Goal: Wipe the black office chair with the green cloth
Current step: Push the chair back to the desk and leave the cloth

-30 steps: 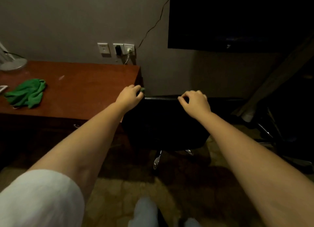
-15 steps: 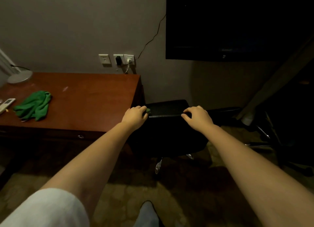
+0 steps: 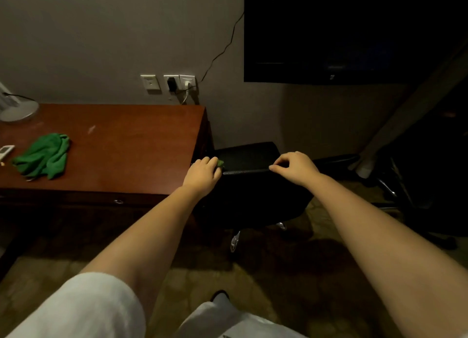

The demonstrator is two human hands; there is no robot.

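The black office chair (image 3: 249, 193) stands just right of the desk, its backrest facing me and its seat visible beyond the top edge. My left hand (image 3: 202, 174) sits at the left end of that top edge, fingers curled round a small green cloth (image 3: 220, 163); only a scrap of the cloth shows past the fingers. My right hand (image 3: 295, 167) grips the backrest's top edge towards its right end, fingers curled over it.
A red-brown wooden desk (image 3: 126, 150) is at the left, bearing a second green cloth (image 3: 43, 156), a remote (image 3: 5, 151) and a fan base (image 3: 19, 111). Wall sockets (image 3: 172, 82) and a dark TV (image 3: 354, 31) are on the wall. More dark chair legs (image 3: 395, 186) are at right.
The view has tilted down and drawn back, so the chair's seat now shows. Both hands stay on the backrest's top edge, the left one still holding the cloth.
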